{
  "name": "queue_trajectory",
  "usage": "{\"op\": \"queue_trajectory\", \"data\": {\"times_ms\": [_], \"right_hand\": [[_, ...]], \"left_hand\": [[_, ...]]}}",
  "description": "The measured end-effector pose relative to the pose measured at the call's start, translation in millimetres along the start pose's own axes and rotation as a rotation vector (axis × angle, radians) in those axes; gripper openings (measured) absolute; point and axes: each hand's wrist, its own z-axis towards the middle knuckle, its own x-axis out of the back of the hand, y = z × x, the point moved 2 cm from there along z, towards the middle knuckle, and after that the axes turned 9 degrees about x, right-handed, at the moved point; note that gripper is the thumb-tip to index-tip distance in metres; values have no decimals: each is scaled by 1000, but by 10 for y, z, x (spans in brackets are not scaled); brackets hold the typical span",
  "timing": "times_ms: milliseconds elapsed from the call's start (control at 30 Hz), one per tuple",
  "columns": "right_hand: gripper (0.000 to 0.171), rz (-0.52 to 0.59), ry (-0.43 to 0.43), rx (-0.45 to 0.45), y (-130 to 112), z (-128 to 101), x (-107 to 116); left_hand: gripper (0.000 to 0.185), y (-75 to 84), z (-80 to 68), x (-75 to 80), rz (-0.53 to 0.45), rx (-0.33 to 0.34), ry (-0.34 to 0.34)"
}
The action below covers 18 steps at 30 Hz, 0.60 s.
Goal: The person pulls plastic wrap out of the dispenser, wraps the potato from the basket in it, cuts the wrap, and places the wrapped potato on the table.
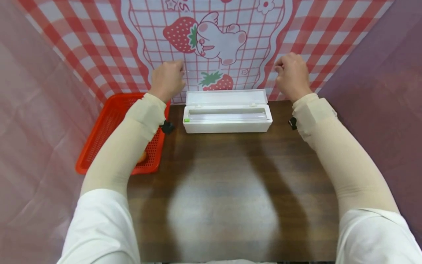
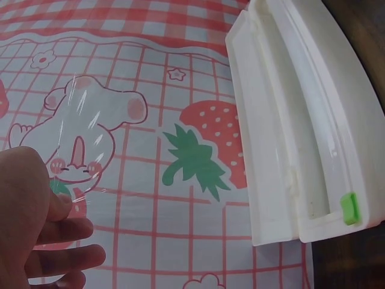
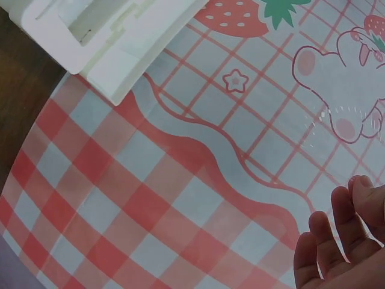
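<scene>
A white cling-film dispenser box (image 1: 227,118) (image 2: 301,120) (image 3: 102,30) lies open at the far edge of the dark table (image 1: 224,190), its lid tipped back. Both hands are raised above and behind it. My left hand (image 1: 168,80) (image 2: 42,229) pinches a corner of a clear film sheet (image 2: 84,138), which shows only as glints over the printed cloth. My right hand (image 1: 291,75) (image 3: 343,247) has its fingers curled at the other side of the film (image 3: 340,120). The film is nearly invisible in the head view.
A red mesh basket (image 1: 112,121) sits at the table's left edge with a small orange item (image 1: 142,157) in it, partly under my left forearm. A pink checked cloth with a strawberry and bunny print (image 1: 211,40) hangs behind the table.
</scene>
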Motion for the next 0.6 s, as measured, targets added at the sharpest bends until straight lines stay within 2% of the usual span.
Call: {"op": "queue_trajectory", "data": {"times_ms": [300, 600], "right_hand": [[28, -9, 8, 5, 4, 22, 54], [27, -25, 9, 27, -7, 52, 108]], "left_hand": [[23, 21, 19, 43, 15, -1, -15], [23, 26, 45, 98, 43, -12, 24]]}}
